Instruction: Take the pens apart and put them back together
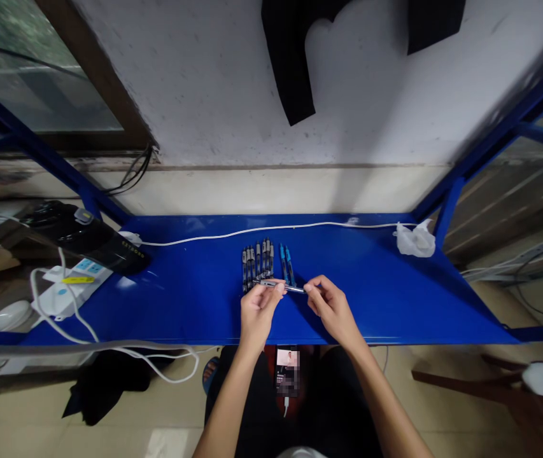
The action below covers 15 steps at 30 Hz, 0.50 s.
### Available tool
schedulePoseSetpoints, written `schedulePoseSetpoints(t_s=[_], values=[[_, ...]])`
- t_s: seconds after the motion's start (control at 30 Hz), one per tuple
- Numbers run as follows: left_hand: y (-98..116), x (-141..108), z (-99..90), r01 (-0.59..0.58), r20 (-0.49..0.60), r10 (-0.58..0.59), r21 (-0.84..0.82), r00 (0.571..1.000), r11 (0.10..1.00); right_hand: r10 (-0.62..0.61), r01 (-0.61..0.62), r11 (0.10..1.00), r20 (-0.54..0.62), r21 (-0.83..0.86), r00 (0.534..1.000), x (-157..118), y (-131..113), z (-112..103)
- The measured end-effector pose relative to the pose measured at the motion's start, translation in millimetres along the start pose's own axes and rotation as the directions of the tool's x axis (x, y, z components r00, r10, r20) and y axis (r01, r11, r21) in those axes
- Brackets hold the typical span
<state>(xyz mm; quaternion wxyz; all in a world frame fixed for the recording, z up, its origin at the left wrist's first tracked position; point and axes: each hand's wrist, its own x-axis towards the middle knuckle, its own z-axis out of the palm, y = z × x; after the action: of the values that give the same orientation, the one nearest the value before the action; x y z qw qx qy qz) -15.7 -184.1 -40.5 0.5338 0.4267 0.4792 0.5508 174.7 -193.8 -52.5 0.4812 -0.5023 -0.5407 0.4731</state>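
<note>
- While both forearms reach in from the near side, the left hand grasps a slim silver-and-dark pen between thumb and fingers.
- The right hand pinches the pen's right end with its fingertips, so the pen lies crosswise between the two hands, over the near half of the blue metal tabletop.
- Just beyond the left hand, a cluster of grey-and-black pens rests side by side, pointing away (their near ends are partly hidden).
- Two bright blue-and-dark pens lie right of that cluster, apart from it.
- A thin white cable runs across the far part of the tabletop towards a crumpled white plastic bag at far right.
- On the left are a large black bottle and a white power strip.
- Below the near edge, a black phone sits between the person's legs.
</note>
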Motion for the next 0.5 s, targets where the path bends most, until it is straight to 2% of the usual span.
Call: schedulePoseSetpoints(t_s=[0.1, 0.27, 0.5], values=[[-2.3, 0.7, -1.0, -0.002, 0.005, 0.002, 0.005, 1.0, 1.0, 0.0, 0.0, 1.0, -0.01, -0.016, 1.0, -0.1, -1.6, -0.7], [-7.2, 1.1, -2.7, -0.002, -0.003, 0.002, 0.011, 1.0, 1.0, -0.057, 0.055, 0.988, -0.009, -0.144, 0.998, 0.0, -4.6, -1.0], [-4.6, 0.3, -1.4, -0.007, -0.016, 0.008, 0.012, 1.0, 1.0, -0.082, 0.077, 0.992, -0.05, -0.101, 0.995, -1.2, -0.3, 1.6]])
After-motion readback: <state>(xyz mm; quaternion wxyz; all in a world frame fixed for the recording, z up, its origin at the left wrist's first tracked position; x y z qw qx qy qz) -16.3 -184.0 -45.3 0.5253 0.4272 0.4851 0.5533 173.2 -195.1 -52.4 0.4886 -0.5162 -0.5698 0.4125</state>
